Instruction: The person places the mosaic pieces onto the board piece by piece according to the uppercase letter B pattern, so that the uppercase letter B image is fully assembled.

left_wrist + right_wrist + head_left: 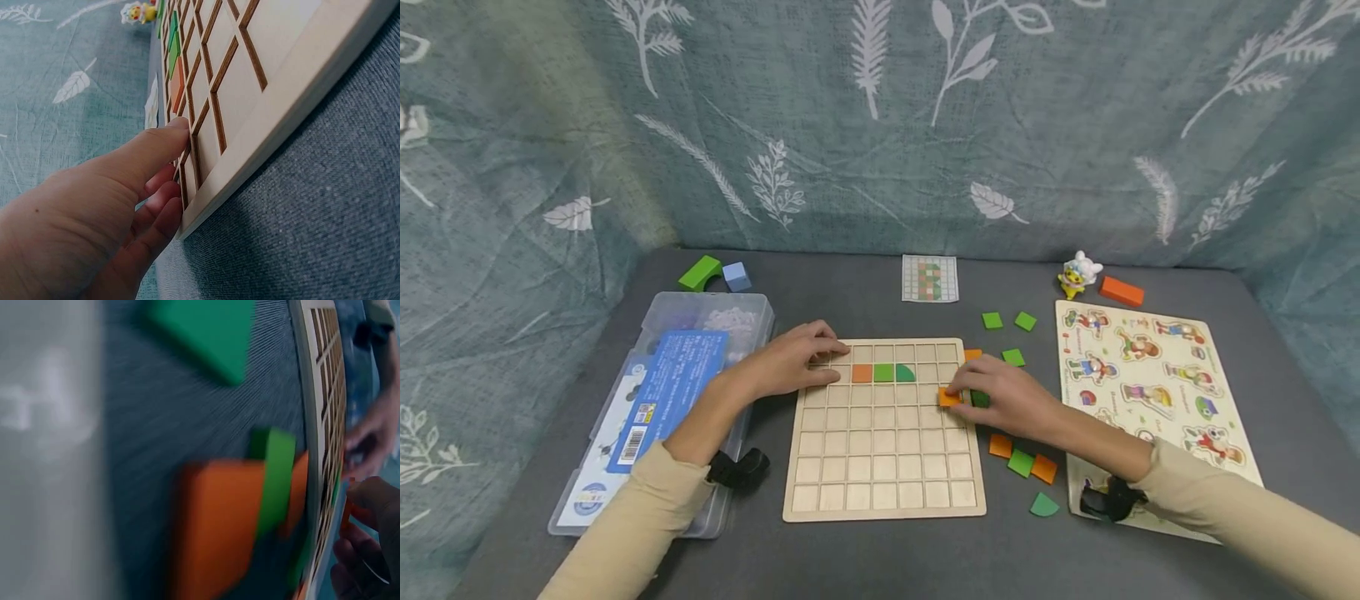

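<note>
My right hand [1000, 398] pinches an orange tile [948, 397] at the grid board's [883, 508] three-o'clock edge. My left hand [797, 360], fingers flat, steadies its ten-o'clock corner. Next, I judge, the tile needs a careful square drop into a cell.

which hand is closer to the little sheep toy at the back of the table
Right. The right hand sits at the grid board's right edge, pinching an orange tile, below-left of the sheep toy. The left hand rests on the board's upper-left corner, farther away.

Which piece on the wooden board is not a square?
The green piece at the right end of the row on the wooden board. One corner is rounded, unlike the orange square and green square beside it.
</note>
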A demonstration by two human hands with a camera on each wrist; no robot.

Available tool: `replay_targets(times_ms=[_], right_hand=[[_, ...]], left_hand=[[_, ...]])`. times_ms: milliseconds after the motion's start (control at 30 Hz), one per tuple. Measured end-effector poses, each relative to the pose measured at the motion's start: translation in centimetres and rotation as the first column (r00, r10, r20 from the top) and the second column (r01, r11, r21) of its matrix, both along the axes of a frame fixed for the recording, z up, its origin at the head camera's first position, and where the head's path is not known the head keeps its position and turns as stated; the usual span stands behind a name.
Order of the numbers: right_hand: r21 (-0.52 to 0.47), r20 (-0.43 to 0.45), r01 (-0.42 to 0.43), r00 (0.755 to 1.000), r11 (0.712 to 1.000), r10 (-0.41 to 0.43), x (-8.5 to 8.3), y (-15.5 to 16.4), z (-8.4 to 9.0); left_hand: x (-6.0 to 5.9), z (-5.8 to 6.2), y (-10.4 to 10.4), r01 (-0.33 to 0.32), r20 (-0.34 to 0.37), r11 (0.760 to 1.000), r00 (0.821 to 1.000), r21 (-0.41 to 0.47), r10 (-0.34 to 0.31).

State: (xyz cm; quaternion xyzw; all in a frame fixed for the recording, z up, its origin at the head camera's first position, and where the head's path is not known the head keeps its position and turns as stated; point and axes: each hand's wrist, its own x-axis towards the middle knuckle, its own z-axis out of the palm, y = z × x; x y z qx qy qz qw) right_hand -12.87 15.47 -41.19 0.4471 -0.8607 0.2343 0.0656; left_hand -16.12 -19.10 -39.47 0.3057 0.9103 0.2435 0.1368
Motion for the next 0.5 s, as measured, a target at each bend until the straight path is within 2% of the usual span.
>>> replay_targets(times_ms=[167, 300, 500], right_hand=[[-0.001, -0.036, -0.086, 0.996, 0.996, 0.086, -0.6, -3.6, -0.3], [0.019, -0.068, -0.078, 0.995, 0.997, 0.079, -0.9, -5.0, -0.7], [-0.001, -0.054, -0.060, 0.997, 0.998, 0.060, -1.2, -5.4, -1.0]], left_hand=[[-0.1, -0.1, -0.1, 0.004, -0.003, 1.000, 1.000, 0.001, -0.004], [0.0, -0.2, -0.1, 0.001, -0.007, 1.000, 1.000, -0.003, -0.001], [0.1, 0.0, -0.3, -0.015, 0.000, 1.000, 1.000, -0.006, 0.015]])
